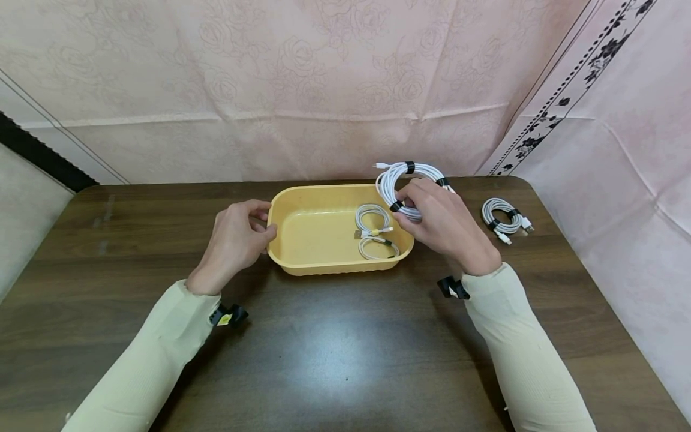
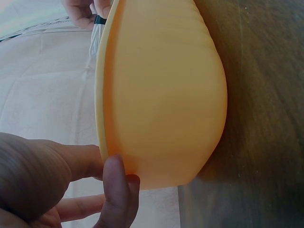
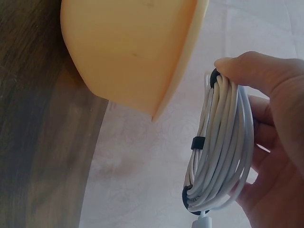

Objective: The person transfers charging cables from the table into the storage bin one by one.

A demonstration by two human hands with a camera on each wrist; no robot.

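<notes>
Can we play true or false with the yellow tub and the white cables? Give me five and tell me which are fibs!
1. The right hand holds a big white coil. True.
2. The left hand holds a cable too. False: the left hand holds the edge of the yellow tub.
3. Two small coils lie in the tub. True.
4. The tub is upside down. False: its open side faces up.
5. A spare coil sits on the table, right of the tub. True.

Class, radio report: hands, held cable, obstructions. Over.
Left hand grips yellow basin at left. Right hand holds coiled cable, raised. Two coils inside basin; nothing visibly blocking.
</notes>
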